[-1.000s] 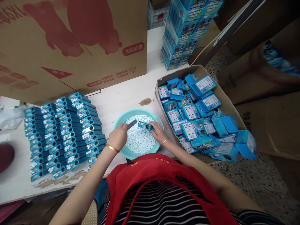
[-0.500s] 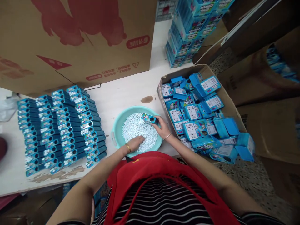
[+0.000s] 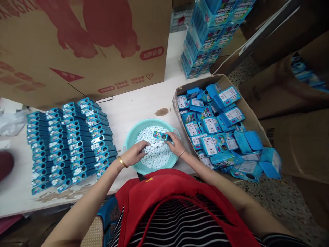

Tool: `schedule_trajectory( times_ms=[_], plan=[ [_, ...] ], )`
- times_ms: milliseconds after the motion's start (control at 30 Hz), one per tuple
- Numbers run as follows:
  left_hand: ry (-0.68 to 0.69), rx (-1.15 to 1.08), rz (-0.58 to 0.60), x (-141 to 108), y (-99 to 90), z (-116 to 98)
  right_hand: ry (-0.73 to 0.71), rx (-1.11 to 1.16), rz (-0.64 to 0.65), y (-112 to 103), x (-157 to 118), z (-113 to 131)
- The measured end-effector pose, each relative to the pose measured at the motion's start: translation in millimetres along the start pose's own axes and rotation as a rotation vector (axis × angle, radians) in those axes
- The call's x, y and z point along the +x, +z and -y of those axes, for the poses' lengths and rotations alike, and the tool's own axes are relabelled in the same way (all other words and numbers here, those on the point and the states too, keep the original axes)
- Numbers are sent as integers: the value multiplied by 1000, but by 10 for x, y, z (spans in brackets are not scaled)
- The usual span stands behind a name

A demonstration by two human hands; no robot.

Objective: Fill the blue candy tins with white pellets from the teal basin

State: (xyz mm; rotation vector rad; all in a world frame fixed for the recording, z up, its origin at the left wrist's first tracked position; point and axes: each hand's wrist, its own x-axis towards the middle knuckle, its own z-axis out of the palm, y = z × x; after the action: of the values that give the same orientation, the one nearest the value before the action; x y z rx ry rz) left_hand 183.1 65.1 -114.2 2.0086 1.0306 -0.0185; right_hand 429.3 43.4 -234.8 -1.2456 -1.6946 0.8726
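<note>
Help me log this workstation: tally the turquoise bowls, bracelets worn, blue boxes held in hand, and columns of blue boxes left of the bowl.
Turquoise bowl: 1
Bracelets: 2
Handheld blue box: 1
Columns of blue boxes: 4
Total: 8

We've a white worktable (image 3: 138,100), 8 to 12 o'clock, scuffed at 8; speckled floor (image 3: 276,193) at 4; blue-framed woven seat (image 3: 94,231) at 7.
</note>
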Motion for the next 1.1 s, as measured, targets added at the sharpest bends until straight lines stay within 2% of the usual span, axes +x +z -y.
schedule_trajectory(
  times_ms=[67,133,267,367,433,533,633,700,800,933,1100],
  plan=[
    [-32,130,17,62,-128,-134,-32,-21,31,19,-21,12],
    [-103,286,64,150,-169,-281,-62,-45,59,47,-46,15],
    [-285,580,117,297,-59,-658,-108,-75,99,118,-86,2],
    [-296,689,63,303,21,-920,-125,-54,87,155,-99,-10],
    [-287,699,50,254,-3,-983,-117,-41,79,157,-101,-16],
    [-342,658,-1,171,-111,-792,-74,-38,61,122,-88,-23],
    [-448,594,-159,219,-94,-300,-31,-43,11,64,-41,-18],
    [-454,556,-181,356,61,65,-16,-45,-28,24,11,-2],
    [-347,522,-86,616,424,454,4,-54,-57,-28,94,39],
    [-171,448,38,740,834,608,26,-47,-57,-75,146,77],
    [-34,311,175,513,1091,617,55,-1,-69,-72,113,28]
  ],
)
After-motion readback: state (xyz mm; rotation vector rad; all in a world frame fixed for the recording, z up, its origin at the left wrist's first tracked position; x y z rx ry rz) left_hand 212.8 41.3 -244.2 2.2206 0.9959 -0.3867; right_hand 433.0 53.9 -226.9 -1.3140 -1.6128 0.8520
